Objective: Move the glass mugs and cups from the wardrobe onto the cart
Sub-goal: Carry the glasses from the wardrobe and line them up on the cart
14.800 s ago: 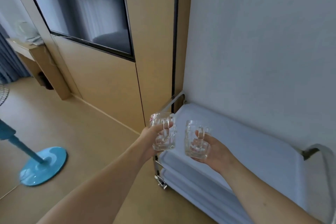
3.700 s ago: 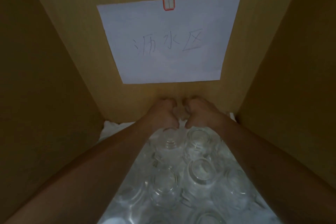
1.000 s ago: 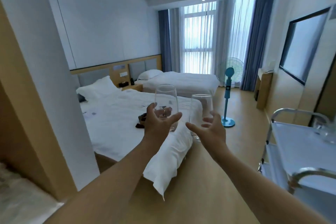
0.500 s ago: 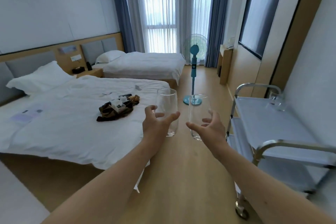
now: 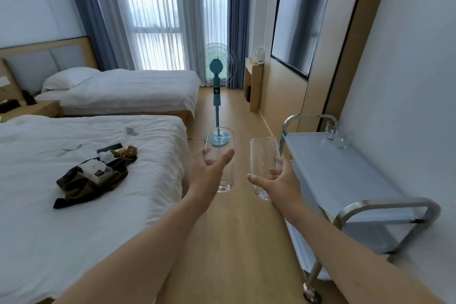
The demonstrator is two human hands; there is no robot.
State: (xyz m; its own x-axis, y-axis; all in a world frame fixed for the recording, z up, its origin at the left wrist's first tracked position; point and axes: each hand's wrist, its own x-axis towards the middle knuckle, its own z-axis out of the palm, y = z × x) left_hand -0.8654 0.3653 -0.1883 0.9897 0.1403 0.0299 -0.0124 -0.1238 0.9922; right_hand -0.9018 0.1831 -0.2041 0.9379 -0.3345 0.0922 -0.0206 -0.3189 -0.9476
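Observation:
My left hand (image 5: pixel 209 171) holds a tall clear glass cup (image 5: pixel 221 140) upright, thumb across its front. My right hand (image 5: pixel 278 181) holds a second tall clear glass cup (image 5: pixel 262 155), fingers wrapped behind it. Both cups hang over the wooden floor, left of the cart (image 5: pixel 345 180). The cart has a white top shelf with metal rails. Two glass mugs (image 5: pixel 336 135) stand at the far end of that shelf, near the wall.
A white bed (image 5: pixel 74 205) with dark clothes and small items lies to my left. A blue standing fan (image 5: pixel 216 96) is ahead in the aisle. A wall TV (image 5: pixel 299 27) and a small wooden desk (image 5: pixel 254 86) sit on the right.
The view has swung right and moved forward along the aisle. The cart now lies closer on my right. Both hands still hold their glass cups.

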